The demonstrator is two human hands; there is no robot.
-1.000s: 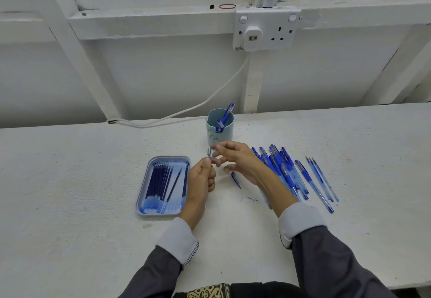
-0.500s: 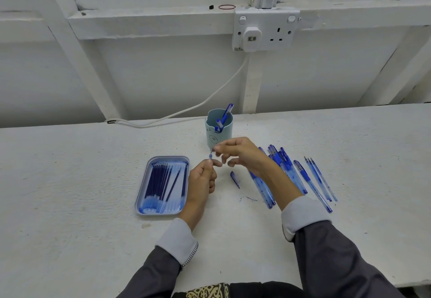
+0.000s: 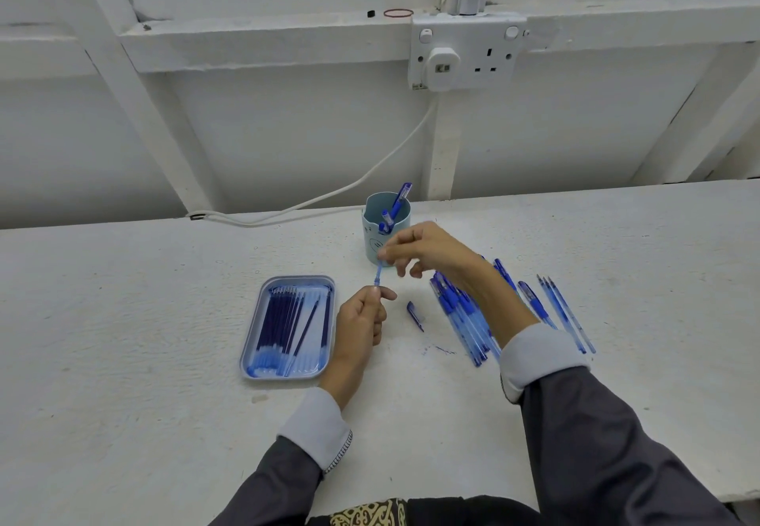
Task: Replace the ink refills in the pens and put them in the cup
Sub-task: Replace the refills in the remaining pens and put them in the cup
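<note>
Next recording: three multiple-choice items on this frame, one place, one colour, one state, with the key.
1. The tray of refills lies: A) on the wall ledge B) left of the left hand C) on the person's lap.
2. The cup is: A) red B) black C) pale blue.
3. The pen being worked on is: A) held by both hands B) lying in the tray C) standing in the cup.
Key: 1 B, it lies just left of that hand; 2 C, its wall shows it; 3 A, the left hand grips it, the right hand pinches its top.
</note>
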